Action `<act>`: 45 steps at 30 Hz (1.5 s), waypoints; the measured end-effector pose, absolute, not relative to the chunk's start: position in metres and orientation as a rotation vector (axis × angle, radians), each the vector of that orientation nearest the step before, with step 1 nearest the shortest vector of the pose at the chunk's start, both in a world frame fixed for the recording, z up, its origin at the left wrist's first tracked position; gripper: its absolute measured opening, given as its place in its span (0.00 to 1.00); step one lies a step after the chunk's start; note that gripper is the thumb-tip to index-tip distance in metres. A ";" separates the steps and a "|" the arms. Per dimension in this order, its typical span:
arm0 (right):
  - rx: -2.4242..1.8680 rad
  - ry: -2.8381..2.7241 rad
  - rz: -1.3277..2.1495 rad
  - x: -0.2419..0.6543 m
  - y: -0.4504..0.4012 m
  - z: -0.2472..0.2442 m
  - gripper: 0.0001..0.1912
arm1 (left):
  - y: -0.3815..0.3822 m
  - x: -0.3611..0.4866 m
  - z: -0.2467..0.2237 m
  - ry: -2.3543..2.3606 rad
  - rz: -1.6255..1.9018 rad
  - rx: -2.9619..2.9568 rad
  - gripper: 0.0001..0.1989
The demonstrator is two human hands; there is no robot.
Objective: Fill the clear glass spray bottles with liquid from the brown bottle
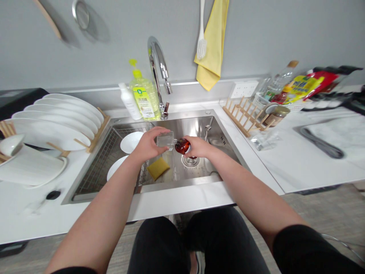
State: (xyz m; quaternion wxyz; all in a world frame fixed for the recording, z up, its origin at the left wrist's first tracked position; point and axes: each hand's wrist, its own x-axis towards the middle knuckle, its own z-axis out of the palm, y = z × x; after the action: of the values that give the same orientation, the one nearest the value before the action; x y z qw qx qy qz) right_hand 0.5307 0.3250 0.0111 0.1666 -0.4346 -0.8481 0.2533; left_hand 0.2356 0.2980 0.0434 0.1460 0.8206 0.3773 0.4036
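Amber glass bottle sits pinched in the right hand, touching a clear square glass bottle clasped in the left hand, apparently joined, over a yellow sponge in a steel sink. A slip from either grip could crack the glass against the steel.

**A kitchen with a big sink**

A steel sink sat in a white counter under a shiny tap. White plates stood in a wooden rack, and a yellow bottle of dish soap stood by the tap. A yellow cloth hung on the gray wall. A jar and a glass bottle stood on the right.
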 end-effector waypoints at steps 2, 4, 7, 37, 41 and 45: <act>-1.234 -2.410 0.721 0.531 0.325 0.011 0.44 | 0.298 0.235 0.044 1.092 1.153 2.360 0.31; -1.229 -2.406 0.724 0.531 0.325 0.012 0.44 | 0.297 0.235 0.044 1.098 1.148 2.358 0.31; -1.224 -2.399 0.727 0.530 0.324 0.012 0.43 | 0.297 0.235 0.044 1.109 1.144 2.355 0.31; -1.183 -2.357 0.740 0.527 0.318 0.019 0.43 | 0.290 0.236 0.059 1.163 1.110 2.398 0.34; -1.168 -2.345 0.739 0.527 0.319 0.018 0.43 | 0.286 0.237 0.067 1.203 1.078 2.393 0.35; -1.152 -2.335 0.719 0.527 0.321 0.014 0.43 | 0.283 0.239 0.074 1.260 1.033 2.392 0.35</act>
State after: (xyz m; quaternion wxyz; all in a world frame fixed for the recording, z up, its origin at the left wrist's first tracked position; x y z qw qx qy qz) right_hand 0.5274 0.3207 0.0138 0.2182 -0.4163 -0.8435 0.2599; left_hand 0.2390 0.2829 0.0743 0.1233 0.8202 0.4321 0.3541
